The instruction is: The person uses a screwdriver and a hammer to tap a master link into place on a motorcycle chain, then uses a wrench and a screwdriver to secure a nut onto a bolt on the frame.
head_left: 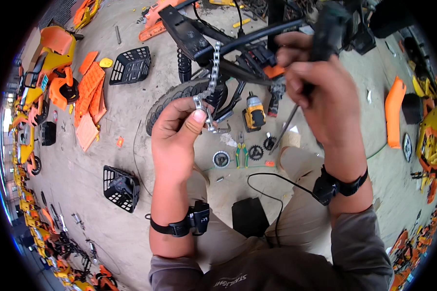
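A silver chain (214, 68) runs down from the dark bike frame (187, 34) to my left hand (182, 126). That hand pinches its lower end between thumb and fingers; a small metal piece (211, 122) sticks out beside the thumb, too small to name. My right hand (320, 87), raised at the right, is closed around a tool that looks like a screwdriver (287, 123). Its long thin shaft slants down and left, and a dark, motion-blurred shape above the fist may be its handle. Behind the left hand is a knobbly black tyre (162, 104).
On the concrete floor between my knees and the bike lie a yellow power drill (254, 114), green-handled pliers (242, 150), a round gear (221, 159) and dark sprockets (256, 153). Black baskets (131, 65) and orange panels (90, 89) lie leftward. An orange fender piece (394, 111) lies right.
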`<move>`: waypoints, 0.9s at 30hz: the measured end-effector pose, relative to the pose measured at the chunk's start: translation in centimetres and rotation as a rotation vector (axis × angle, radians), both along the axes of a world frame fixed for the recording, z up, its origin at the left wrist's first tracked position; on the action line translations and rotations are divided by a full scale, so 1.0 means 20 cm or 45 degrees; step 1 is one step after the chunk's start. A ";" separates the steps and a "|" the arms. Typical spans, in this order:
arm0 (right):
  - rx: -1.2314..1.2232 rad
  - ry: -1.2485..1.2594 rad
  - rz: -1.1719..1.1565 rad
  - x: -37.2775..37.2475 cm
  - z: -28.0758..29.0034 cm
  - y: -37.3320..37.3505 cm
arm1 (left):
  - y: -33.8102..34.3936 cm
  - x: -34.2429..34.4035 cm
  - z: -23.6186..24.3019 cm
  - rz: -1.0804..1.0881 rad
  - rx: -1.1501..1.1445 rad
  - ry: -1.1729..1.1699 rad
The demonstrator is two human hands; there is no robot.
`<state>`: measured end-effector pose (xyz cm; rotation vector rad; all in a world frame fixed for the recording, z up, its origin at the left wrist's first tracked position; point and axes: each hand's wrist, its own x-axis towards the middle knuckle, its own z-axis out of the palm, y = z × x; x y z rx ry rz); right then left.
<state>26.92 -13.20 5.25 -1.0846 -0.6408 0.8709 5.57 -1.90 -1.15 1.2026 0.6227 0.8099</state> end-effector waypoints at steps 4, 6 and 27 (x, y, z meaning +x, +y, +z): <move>0.355 -0.065 -0.172 0.02 0.20 -0.02 | 0.08 -0.01 0.09 -0.048 -0.144 -0.169; 0.519 -0.203 -0.093 0.07 0.30 -0.04 | 0.11 0.04 0.19 -0.052 -0.160 -0.170; 1.226 -0.309 0.049 0.24 0.40 0.21 | 0.58 0.23 0.30 -0.343 -0.185 0.274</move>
